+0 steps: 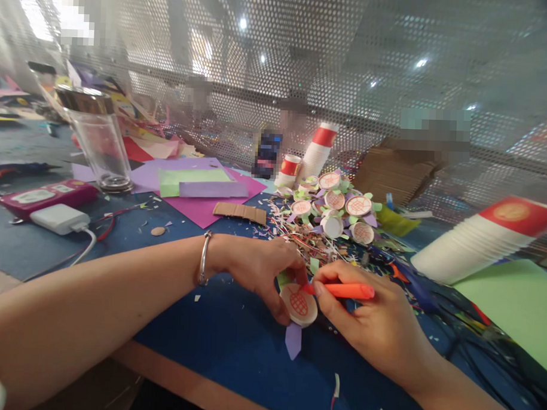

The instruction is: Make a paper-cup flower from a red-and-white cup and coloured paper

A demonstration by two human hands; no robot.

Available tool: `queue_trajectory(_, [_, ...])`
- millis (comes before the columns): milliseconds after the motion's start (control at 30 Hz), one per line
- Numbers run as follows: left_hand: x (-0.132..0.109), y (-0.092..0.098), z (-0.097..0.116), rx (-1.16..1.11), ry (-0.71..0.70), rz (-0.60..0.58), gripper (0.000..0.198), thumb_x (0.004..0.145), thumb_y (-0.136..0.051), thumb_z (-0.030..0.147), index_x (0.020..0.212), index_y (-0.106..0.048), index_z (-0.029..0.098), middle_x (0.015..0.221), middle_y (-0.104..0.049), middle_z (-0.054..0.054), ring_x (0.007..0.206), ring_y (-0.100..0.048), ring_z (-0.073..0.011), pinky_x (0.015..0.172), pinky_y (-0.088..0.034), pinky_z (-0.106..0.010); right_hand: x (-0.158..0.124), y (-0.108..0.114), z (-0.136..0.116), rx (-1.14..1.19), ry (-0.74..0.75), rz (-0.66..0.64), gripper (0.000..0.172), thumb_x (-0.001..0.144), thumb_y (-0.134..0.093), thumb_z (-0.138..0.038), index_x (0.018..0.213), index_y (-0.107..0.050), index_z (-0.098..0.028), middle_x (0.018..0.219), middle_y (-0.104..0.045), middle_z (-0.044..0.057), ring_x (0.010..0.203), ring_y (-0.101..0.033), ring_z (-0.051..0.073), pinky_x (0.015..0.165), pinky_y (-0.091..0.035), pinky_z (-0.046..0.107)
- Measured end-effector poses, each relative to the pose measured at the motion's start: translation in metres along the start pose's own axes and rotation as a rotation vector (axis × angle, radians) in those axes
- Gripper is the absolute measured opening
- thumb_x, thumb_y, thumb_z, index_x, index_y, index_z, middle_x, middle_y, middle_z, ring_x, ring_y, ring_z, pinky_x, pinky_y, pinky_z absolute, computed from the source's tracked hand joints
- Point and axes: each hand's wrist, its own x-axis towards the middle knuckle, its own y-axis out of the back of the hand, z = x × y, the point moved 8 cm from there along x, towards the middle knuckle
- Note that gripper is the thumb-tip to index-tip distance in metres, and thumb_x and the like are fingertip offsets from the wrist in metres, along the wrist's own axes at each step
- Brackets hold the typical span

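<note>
Near the table's front edge, my left hand (pixel 266 273) grips the rim of a small round white disc (pixel 299 304) with a red grid drawn on it. A purple paper strip (pixel 293 341) sticks out below the disc, and a bit of green paper shows at its upper left. My right hand (pixel 364 310) is closed around an orange-red marker (pixel 349 291), its tip at the disc's top edge. Behind the hands lies a heap of similar discs (pixel 334 201) with red drawings and green and purple paper tabs.
Stacked paper cups (pixel 483 236) lean at the right beside green paper (pixel 516 309) and dark cables. A glass jar (pixel 100 145), a pink power strip (pixel 47 198) and coloured sheets (pixel 197 208) are at the left. Paper scraps litter the middle. A perforated metal screen (pixel 260 61) stands behind.
</note>
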Motion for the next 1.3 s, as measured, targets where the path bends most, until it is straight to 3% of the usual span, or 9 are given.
queue_trajectory(333, [0.0008,0.0022,0.0026,-0.006,-0.075,0.038,0.050,0.061,-0.087,0.033,0.104,-0.069,0.015,0.098,-0.067,-0.005,0.100,-0.057,-0.0240,0.088,-0.045,-0.034,0.0004,0.0022,0.0003,0.061,-0.022,-0.025,0.015,0.090,-0.054,-0.018,0.077,-0.060,-0.022,0.065,-0.060,-0.005,0.055,-0.055,0.010,0.055,-0.043,0.023])
queue_trajectory(933, [0.0002,0.0039,0.0060,0.012,-0.122,0.062,0.048,0.061,-0.088,0.033,0.102,-0.070,0.016,0.097,-0.067,-0.005,0.100,-0.057,-0.0240,0.090,-0.045,-0.034,0.0011,0.0058,-0.0005,-0.019,0.005,0.010,0.015,0.090,-0.053,-0.018,0.076,-0.058,-0.022,0.066,-0.062,-0.004,0.056,-0.057,0.010,0.056,-0.043,0.023])
queue_trajectory(1300, [-0.0006,0.0047,0.0059,0.025,-0.085,0.044,0.046,0.063,-0.087,0.035,0.100,-0.069,0.016,0.098,-0.066,-0.005,0.101,-0.056,-0.0237,0.089,-0.044,-0.034,0.0026,-0.0033,0.0024,0.080,-0.092,-0.095,0.023,0.092,-0.049,-0.025,0.070,-0.054,-0.023,0.057,-0.053,-0.005,0.049,-0.047,0.011,0.049,-0.038,0.025])
